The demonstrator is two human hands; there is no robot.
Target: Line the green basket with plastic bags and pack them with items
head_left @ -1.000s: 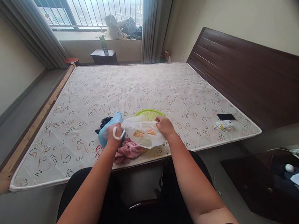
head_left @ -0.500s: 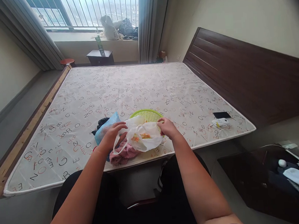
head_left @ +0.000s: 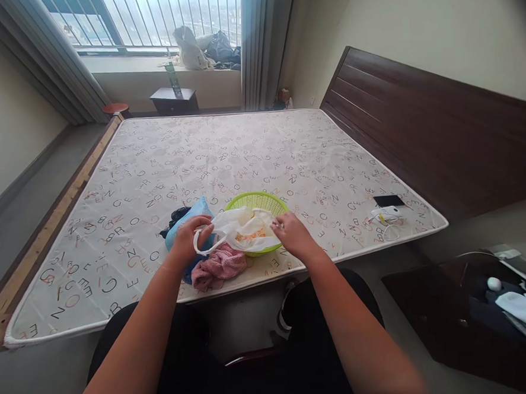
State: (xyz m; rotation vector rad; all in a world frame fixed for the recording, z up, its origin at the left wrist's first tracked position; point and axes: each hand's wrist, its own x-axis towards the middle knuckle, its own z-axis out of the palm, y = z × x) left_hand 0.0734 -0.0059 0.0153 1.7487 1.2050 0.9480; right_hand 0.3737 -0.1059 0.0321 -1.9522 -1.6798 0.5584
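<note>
A white plastic bag (head_left: 242, 231) with orange print is stretched between my two hands, over a lime-green basket (head_left: 256, 198). My left hand (head_left: 193, 237) is closed on the bag's left side, by a handle loop. At the other side, my right hand (head_left: 289, 234) pinches the bag's edge. Below the bag lies a crumpled pink cloth (head_left: 218, 268). Beside my left hand is a light-blue bundle (head_left: 193, 215), with something black (head_left: 179, 214) behind it. The bag covers much of the basket's inside.
The pile lies near the front edge of a letter-printed mattress (head_left: 225, 157). A black phone (head_left: 388, 201) and a white device with a cable (head_left: 386, 213) lie on its right side. A dark headboard (head_left: 418, 110) stands at right, a nightstand (head_left: 174, 98) beyond the far edge.
My left hand has moved slightly left and closed on the bag. The bag is pulled flatter and raised, showing more of the basket and the pink cloth.
</note>
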